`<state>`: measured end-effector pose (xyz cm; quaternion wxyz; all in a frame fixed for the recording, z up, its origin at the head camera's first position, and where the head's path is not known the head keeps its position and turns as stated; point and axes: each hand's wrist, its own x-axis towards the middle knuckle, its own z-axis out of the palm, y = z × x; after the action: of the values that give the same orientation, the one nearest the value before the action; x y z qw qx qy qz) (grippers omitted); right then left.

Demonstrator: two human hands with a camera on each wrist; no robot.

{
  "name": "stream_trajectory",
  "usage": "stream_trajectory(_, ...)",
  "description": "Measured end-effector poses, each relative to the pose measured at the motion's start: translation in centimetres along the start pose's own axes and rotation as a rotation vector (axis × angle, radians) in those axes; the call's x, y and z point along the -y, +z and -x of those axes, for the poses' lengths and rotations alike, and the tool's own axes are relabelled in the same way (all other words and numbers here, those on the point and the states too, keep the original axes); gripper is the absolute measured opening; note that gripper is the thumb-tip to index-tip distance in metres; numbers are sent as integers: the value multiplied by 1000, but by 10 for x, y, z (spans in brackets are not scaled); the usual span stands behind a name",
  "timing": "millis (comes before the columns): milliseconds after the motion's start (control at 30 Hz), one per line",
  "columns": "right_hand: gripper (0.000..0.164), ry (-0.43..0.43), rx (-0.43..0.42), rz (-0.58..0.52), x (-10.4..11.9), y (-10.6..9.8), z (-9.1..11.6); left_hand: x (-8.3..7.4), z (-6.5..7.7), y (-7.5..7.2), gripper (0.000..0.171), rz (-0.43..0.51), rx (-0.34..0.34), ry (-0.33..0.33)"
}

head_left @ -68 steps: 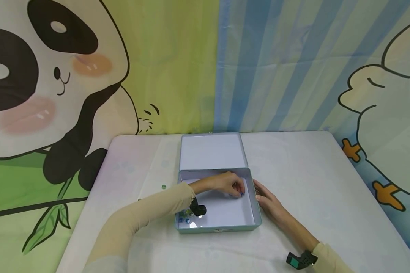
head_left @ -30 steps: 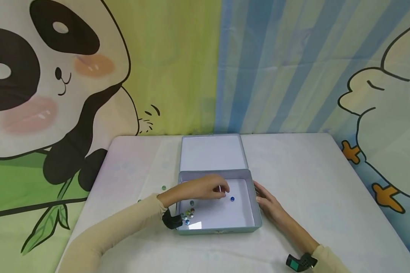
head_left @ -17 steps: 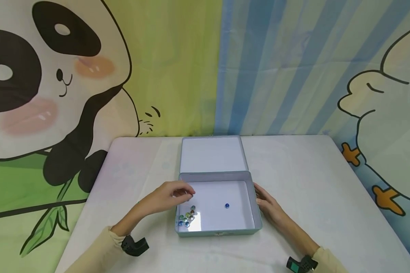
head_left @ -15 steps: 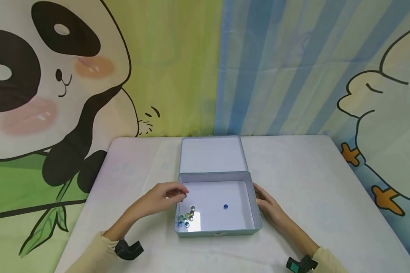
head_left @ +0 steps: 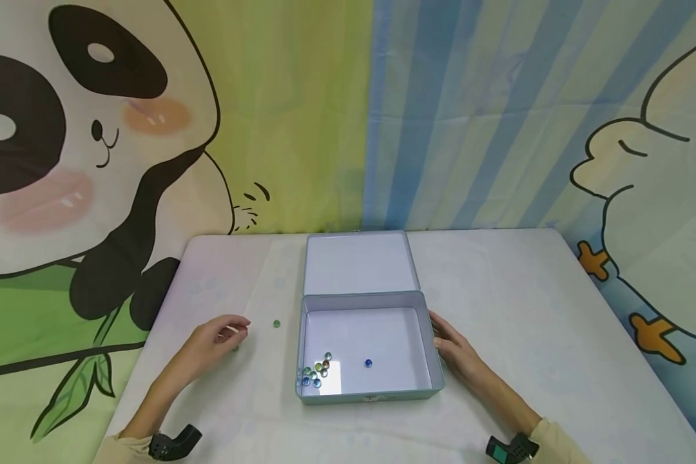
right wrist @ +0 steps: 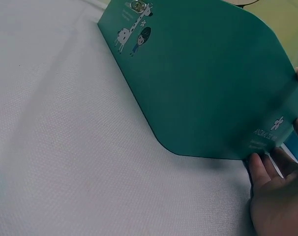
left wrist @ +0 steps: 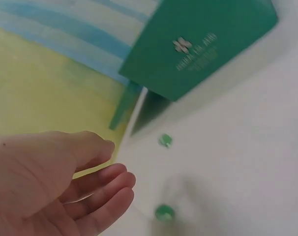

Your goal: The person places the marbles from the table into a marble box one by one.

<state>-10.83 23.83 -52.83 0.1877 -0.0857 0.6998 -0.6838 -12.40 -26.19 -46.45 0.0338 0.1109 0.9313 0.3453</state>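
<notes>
A green tin box (head_left: 371,397) lies with its lid (head_left: 361,263) folded back. Several glass marbles (head_left: 318,367) cluster in its left front corner, and a dark blue marble (head_left: 368,363) sits apart from them on the box floor. My left hand (head_left: 211,341), fingers loosely bent and holding nothing, hovers over the table left of the box. Two green marbles lie there: one (left wrist: 164,140) nearer the box, another (left wrist: 164,213) partly hidden by the hand in the head view. The fingers of my right hand (head_left: 461,348) rest against the box's right side.
A white cloth covers the table (head_left: 499,277). Behind it hangs a curtain (head_left: 470,129) with a panda and a white bird printed on it. Each wrist wears a black camera, like the left one (head_left: 175,443).
My left hand has let go of the blue marble in the box and moved left, out over the table. The blue marble has rolled left and forward. My right hand has stayed at the box.
</notes>
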Motion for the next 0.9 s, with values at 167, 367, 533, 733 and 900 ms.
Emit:
stream_trajectory(167,64,22,-8,4,0,1,1,16,6,12,27,-21,12,-47)
stream_trajectory(367,64,14,-8,-8,0,0,1,25,6,20,24,-33,39,-75)
stream_trajectory(533,64,4,-2,2,0,0,1,27,7,22,20,-24,38,-80)
stream_trajectory(733,63,-4,-7,4,1,0,0,30,7,23,17,-20,23,-76)
stream_trajectory(900,64,10,-14,9,2,1,0,31,7,24,16,-21,8,-70)
